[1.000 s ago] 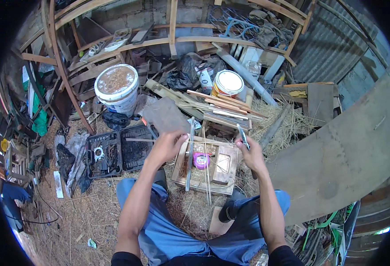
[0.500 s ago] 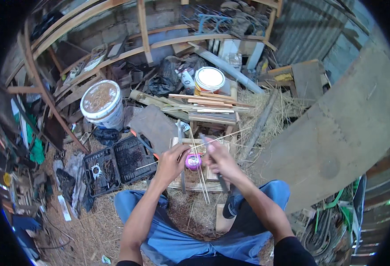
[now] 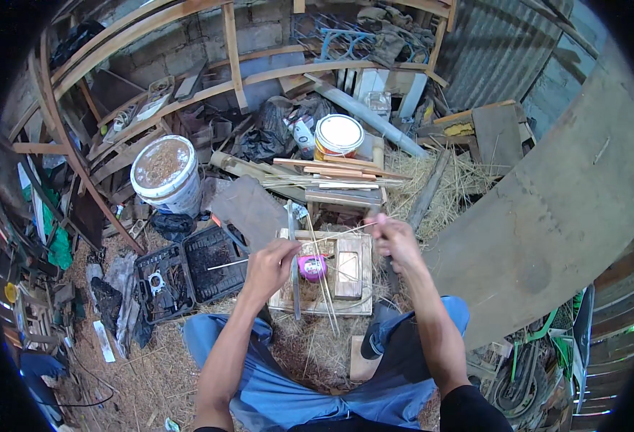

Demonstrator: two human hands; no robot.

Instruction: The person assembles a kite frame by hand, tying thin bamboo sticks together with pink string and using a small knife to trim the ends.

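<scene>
My left hand pinches a thin pale strip that runs slantwise across a wooden box frame. My right hand grips a knife at the strip's right end, its fingertips blurred. Below, the box carries a pink tape measure, a small wooden block, a long flat bar and a few more thin strips lying lengthwise.
Beyond lie stacked slats, two buckets, straw and clutter. An open black tool case is at left, a large sheet at right, timber framing along the back.
My right hand swung inward toward my left hand with the knife, then back out to the right. My left hand came lower than a second ago. The view has shifted.
</scene>
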